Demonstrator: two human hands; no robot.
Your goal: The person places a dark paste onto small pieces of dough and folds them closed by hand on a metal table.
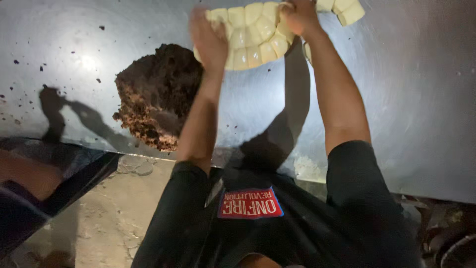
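I hold a flexible pale-yellow mould (253, 33) with several rounded cells up over a shiny metal table (411, 89). My left hand (208, 39) grips its left edge and my right hand (299, 17) grips its upper right edge. The mould bends between them, cells facing me. A mound of dark brown crumbly mass (156, 94) lies on the table just left of my left forearm. Another pale mould piece (347, 10) shows at the top edge, right of my right hand.
Dark crumbs are scattered on the table's left part (29, 74). The table's front edge runs across at my waist, with a cracked concrete floor (114, 208) below. A dark object (29, 198) sits at the lower left, and round dark items (456, 248) at the lower right.
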